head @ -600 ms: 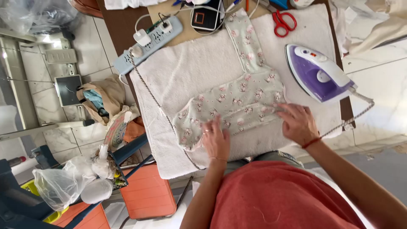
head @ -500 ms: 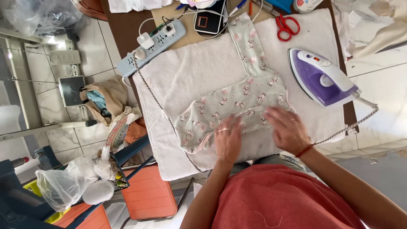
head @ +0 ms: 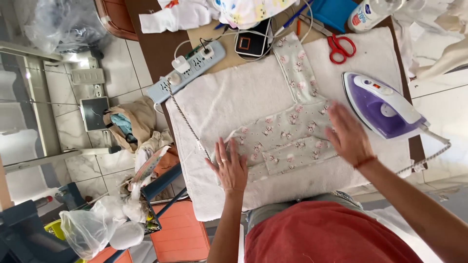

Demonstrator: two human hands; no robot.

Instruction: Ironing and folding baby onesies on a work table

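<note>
since the earlier views, hands spread apart: left hand (head: 229, 168) slid out to the left edge of the small printed garment (head: 287, 136), right hand (head: 348, 135) swept out to its right side, slightly blurred so likely mid-stroke. reads as smoothing the cloth flat outward from the middle, fewer bunched folds near the bottom hem than before, fabric lying flatter on the white towel (head: 234, 102) that covers the desk (head: 151, 46)

left hand: palm down, fingers splayed and straight, pressing on the garment's left corner and partly on the towel, forearm coming up from bottom centre. right hand: palm down, fingers extended and close together, flat on or just over the garment's right edge, cannot tell if fully pressing because of blur, red band at wrist. neither hand pinching or holding anything

garment: pale green-grey with small pink figures, lying in the middle of the towel, one long sleeve or leg stretching up toward the far edge, bottom part folded over. purple and white iron (head: 382, 104) sitting on the towel just right of the right hand, not touched, cord trailing off the right. red scissors (head: 341, 47) on the towel's far end, power strip (head: 187, 70) at the towel's upper left, well apart from both hands
</note>
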